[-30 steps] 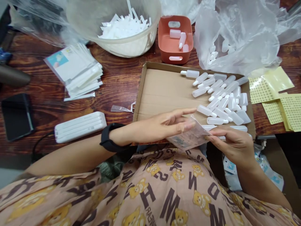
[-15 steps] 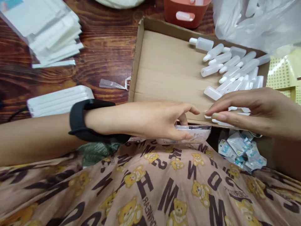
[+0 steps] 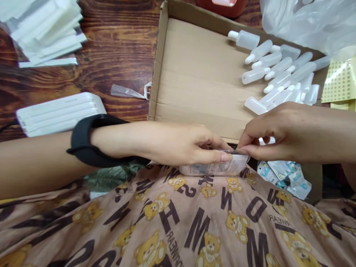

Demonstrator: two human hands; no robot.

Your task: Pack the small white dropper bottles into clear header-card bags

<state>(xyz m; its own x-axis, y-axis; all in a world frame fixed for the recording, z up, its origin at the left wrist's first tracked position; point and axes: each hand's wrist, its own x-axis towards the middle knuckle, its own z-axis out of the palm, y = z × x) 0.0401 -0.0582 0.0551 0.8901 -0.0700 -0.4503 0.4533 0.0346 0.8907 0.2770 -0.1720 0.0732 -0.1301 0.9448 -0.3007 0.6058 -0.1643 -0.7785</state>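
Note:
My left hand (image 3: 191, 144), with a black band on its wrist, is closed on a clear plastic packet (image 3: 236, 165) with a printed white insert. The packet lies against the patterned clothing on my lap, at the front edge of a cardboard tray (image 3: 194, 92). My right hand (image 3: 269, 135) pinches the packet's right upper edge between thumb and forefinger. Just behind that hand, several translucent white-capped bottles (image 3: 275, 74) lie in the tray's right side. Some bottles are hidden by the right hand.
Back left, a stack of white packets (image 3: 52, 33) lies on the wooden table, with a white ridged device (image 3: 61, 113) nearer. A red container (image 3: 230, 9), a clear plastic bag (image 3: 314, 22) and yellow dotted sheets (image 3: 340, 78) surround the tray. Small blue-and-white packets (image 3: 289, 176) sit below right.
My right hand has moved left and down from above the bottles to the packet's edge, closing its fingers there. The left hand keeps its hold. The view has shifted slightly.

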